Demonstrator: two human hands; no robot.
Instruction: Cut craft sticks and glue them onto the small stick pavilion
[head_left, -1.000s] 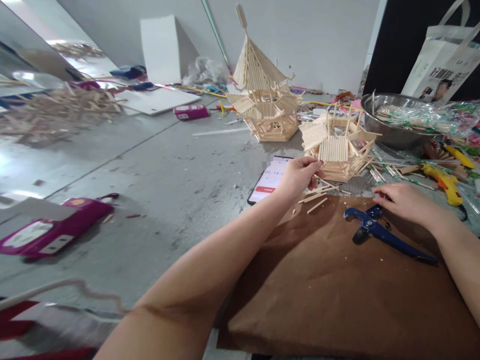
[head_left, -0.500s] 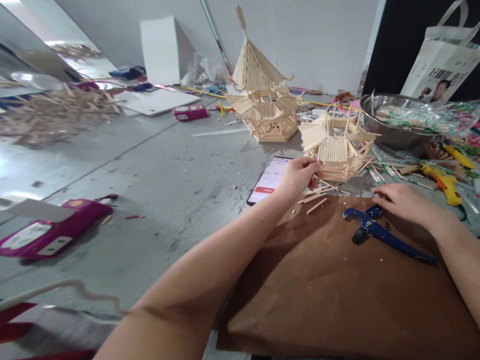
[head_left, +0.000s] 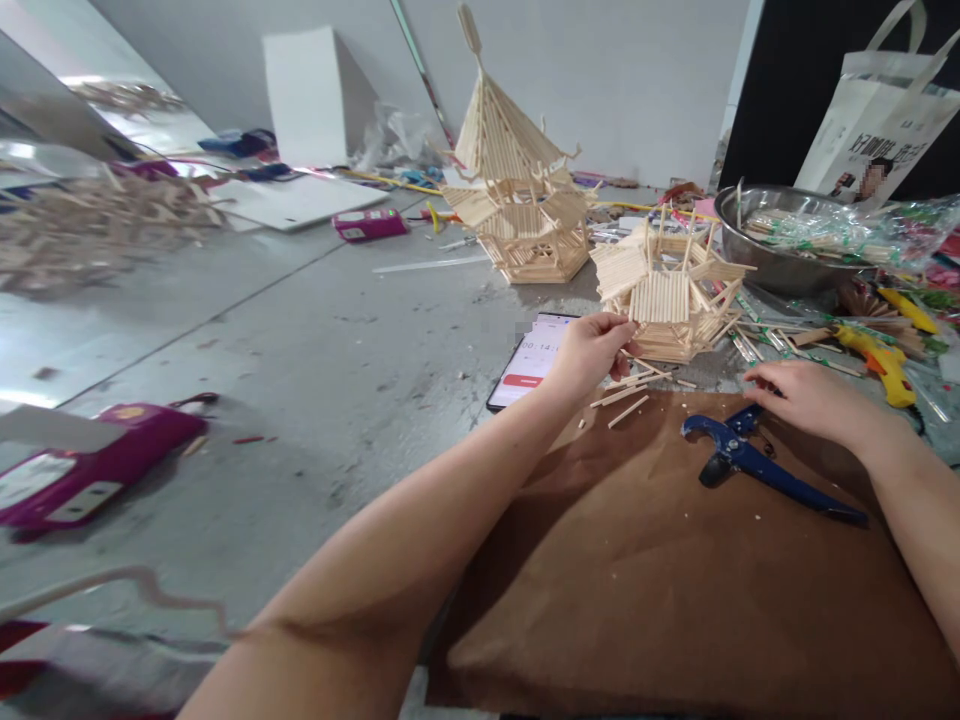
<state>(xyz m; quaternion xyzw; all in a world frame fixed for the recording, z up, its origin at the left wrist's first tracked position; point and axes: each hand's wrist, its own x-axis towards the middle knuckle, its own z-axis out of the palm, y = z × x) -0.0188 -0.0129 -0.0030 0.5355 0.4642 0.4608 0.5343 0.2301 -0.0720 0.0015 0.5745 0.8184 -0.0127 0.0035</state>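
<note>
My left hand (head_left: pixel 600 350) has thumb and fingertips pinched together at the lower edge of a roof panel on the small wooden-stick pavilion (head_left: pixel 664 300). What lies in the pinch, if anything, is too small to make out. Several loose cut sticks (head_left: pixel 628 410) lie just below it. On the right, my right hand (head_left: pixel 799 400) hovers or rests beside the blue cutter (head_left: pixel 750 460), fingers loosely bent and apart, with nothing visible in them. The cutter lies on a brown sheet (head_left: pixel 637 590). A phone (head_left: pixel 525 365) showing a timer lies left of my left hand.
A taller stick pavilion (head_left: pixel 536 230) with a pointed roof stands behind. A metal bowl (head_left: pixel 795 270) of wrapped sticks sits back right, near a yellow glue gun (head_left: pixel 885 365) and a white bag (head_left: pixel 877 120). A purple device (head_left: pixel 105 465) and a stick pile (head_left: pixel 97 230) lie left.
The whole view has shifted slightly, so things appear a little further left. The right hand's fingers have curled in slightly; the left hand keeps its pinch at the small pavilion.
</note>
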